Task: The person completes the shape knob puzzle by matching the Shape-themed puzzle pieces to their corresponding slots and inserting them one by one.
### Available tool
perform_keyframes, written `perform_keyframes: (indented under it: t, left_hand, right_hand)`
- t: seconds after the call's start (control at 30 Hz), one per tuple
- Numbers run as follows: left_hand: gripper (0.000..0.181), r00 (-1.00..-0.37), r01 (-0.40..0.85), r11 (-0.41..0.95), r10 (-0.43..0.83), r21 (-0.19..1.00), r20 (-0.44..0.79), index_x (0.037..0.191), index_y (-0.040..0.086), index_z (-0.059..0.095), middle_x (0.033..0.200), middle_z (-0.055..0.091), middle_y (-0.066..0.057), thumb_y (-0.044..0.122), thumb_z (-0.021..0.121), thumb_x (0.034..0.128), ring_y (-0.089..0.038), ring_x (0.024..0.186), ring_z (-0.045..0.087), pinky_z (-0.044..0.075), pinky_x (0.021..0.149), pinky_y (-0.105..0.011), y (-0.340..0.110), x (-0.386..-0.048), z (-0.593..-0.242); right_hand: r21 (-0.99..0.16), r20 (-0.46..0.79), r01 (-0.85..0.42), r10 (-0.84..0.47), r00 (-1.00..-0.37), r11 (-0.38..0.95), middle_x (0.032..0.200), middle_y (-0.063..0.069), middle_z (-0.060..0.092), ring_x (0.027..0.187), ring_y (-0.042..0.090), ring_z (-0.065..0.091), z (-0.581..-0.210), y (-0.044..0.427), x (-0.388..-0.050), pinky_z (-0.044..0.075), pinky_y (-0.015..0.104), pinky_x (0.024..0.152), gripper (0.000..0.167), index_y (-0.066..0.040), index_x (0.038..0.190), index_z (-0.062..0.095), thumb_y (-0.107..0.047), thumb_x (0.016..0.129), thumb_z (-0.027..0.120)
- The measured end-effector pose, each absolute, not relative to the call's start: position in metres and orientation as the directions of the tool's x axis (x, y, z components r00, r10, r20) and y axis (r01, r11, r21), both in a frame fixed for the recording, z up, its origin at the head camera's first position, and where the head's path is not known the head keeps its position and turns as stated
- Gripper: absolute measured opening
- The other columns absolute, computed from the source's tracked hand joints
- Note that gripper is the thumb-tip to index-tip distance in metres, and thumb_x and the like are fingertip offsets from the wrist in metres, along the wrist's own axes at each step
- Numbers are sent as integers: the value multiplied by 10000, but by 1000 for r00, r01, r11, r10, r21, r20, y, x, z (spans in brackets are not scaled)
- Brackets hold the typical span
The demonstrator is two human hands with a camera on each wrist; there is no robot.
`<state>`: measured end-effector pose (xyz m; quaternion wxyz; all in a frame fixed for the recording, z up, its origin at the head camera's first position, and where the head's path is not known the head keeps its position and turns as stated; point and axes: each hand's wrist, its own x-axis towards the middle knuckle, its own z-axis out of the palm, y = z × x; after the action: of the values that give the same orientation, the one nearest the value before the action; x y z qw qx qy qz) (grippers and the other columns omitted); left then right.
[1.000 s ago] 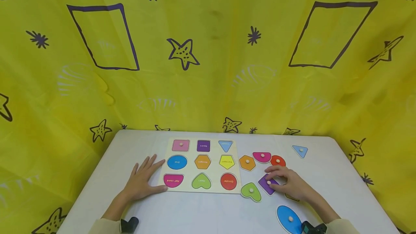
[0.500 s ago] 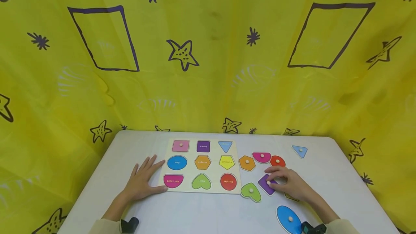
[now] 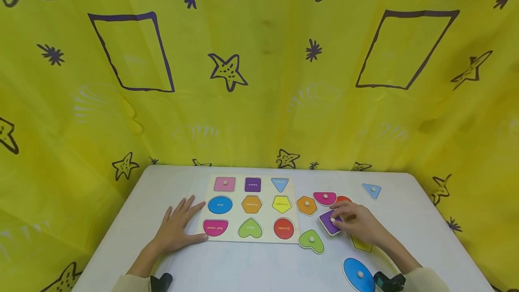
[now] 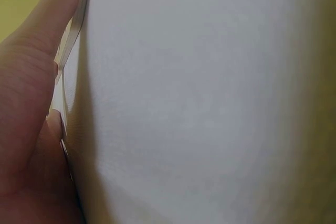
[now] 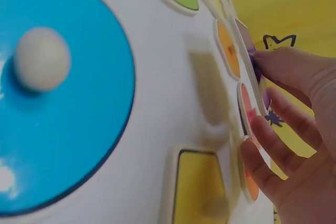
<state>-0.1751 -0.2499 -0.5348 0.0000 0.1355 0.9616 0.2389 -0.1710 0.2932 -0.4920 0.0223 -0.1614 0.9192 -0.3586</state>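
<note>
Between thumb and fingers my right hand (image 3: 358,224) pinches the knob of a purple square puzzle piece (image 3: 327,223). In the right wrist view the piece (image 5: 256,77) is lifted off the table, seen nearly edge-on, with a shadow below it. My left hand (image 3: 176,229) lies spread at the left edge of a shape puzzle board (image 3: 265,233), thumb and a fingertip touching it. The board has printed shapes in rows; a pink rectangle piece (image 3: 225,184) with a knob sits at its upper left. The purple square spot (image 3: 253,184) is in the top row.
Loose knobbed pieces lie right of the board: orange hexagon (image 3: 307,205), magenta half round (image 3: 325,198), green heart (image 3: 311,241), blue oval (image 3: 358,275), light-blue triangle (image 3: 371,190). A red piece (image 3: 343,198) and yellow piece (image 3: 361,244) are partly hidden by my right hand. A yellow curtain (image 3: 259,116) hangs behind.
My right hand has raised the purple square off the table and shifted it slightly up and left, uncovering more of the yellow piece. My left hand stays at the board's edge.
</note>
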Motion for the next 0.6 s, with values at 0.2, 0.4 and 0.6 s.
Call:
perform_keyframes:
  t: [0.2,0.4,0.6]
  left_hand:
    - [992,-964,250,850,261,464,41,1543,212,487,1650,305,-207,679,792,722,-501,1523,150,7,1161,-760,-248,-174,-529]
    - [988,-966,235,865,259,443,6,1557,219,467,1656,298,-196,677,785,740,-493,1529,146,10,1167,-752,-248,-173,-524]
    - [981,-963,260,850,266,458,52,1533,202,500,1639,324,-213,663,801,720,-504,1517,172,30,1155,-769,-247,-172,-526]
  right_hand:
    - [-661,146,-299,-273,-951,688,1228,98,681,1202,442,600,-486,279,-181,573,540,937,131,-233,968,775,-130,894,808]
    - [-686,227,-345,-262,-938,641,1217,106,683,1152,397,622,-487,263,-193,598,421,857,125,-200,966,779,-109,888,812]
    - [-736,209,-301,-219,-953,607,1228,106,665,1173,387,607,-484,243,-208,592,482,912,110,-164,992,788,-119,895,808]
